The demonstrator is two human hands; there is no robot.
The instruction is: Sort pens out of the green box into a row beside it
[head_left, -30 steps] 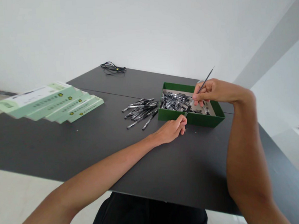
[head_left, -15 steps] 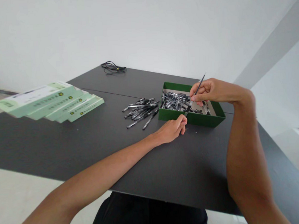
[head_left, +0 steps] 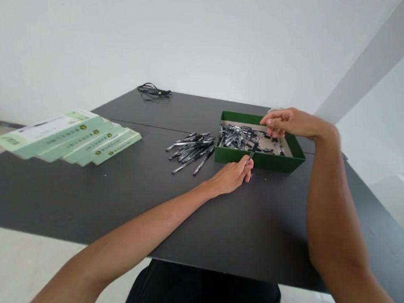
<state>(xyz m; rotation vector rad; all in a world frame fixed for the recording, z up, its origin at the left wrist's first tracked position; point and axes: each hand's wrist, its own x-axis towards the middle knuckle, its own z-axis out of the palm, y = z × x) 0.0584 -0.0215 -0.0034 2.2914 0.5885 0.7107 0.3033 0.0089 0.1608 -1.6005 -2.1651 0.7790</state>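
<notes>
My left hand (head_left: 236, 173) is closed round a pen (head_left: 253, 150), which tilts up over the near wall of the green box (head_left: 258, 163). Its clear tip end points at the box's inside, and the dark part shows above my fingers. Over the right half of the box hovers my right hand (head_left: 283, 122), fingers loosely bent and apart, with nothing visible in it. Many clear and black pen parts (head_left: 237, 137) fill the box's left side. Some small black pieces (head_left: 277, 146) lie at its right. Left of the box is a loose pile of pens (head_left: 191, 151).
A fanned row of pale green boxes or books (head_left: 80, 140) lies on the left of the dark table (head_left: 208, 234). A coiled black cable (head_left: 154, 91) rests near the back edge by the white wall (head_left: 187, 41).
The long thin refill that my right hand held at the pen no longer shows in it. My right hand has loosened its pinch and moved slightly away from the pen; my left hand stays put.
</notes>
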